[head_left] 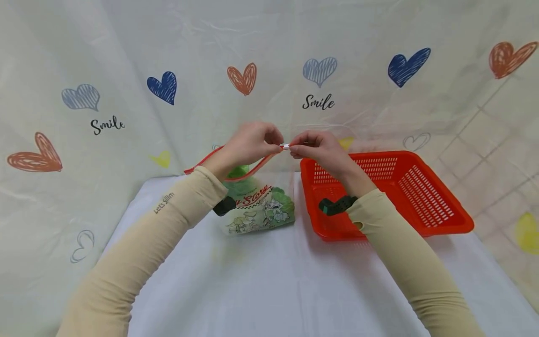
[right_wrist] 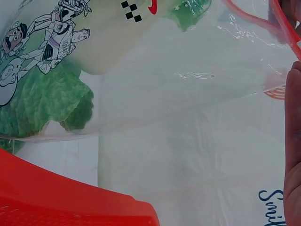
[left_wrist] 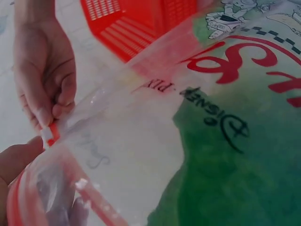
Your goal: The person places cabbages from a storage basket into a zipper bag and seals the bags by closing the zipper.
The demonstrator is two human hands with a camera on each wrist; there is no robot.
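A clear zip bag (head_left: 269,201) with a red zip edge and cartoon print stands on the table, with green leafy vegetables (right_wrist: 51,101) inside. Its mouth gapes on the left side. My left hand (head_left: 251,142) pinches the red edge near the bag's top right corner. Right beside it, my right hand (head_left: 317,147) pinches that corner by a small white slider (head_left: 286,147). In the left wrist view the fingertips of both hands nearly meet at the slider (left_wrist: 47,135). Only part of the right hand (right_wrist: 294,136) shows in the right wrist view.
A red plastic basket (head_left: 400,187) with slotted walls stands to the right of the bag, under my right forearm. White cloth (head_left: 261,281) covers the table. Behind hangs a pale sheet (head_left: 202,47) printed with hearts and the word Smile.
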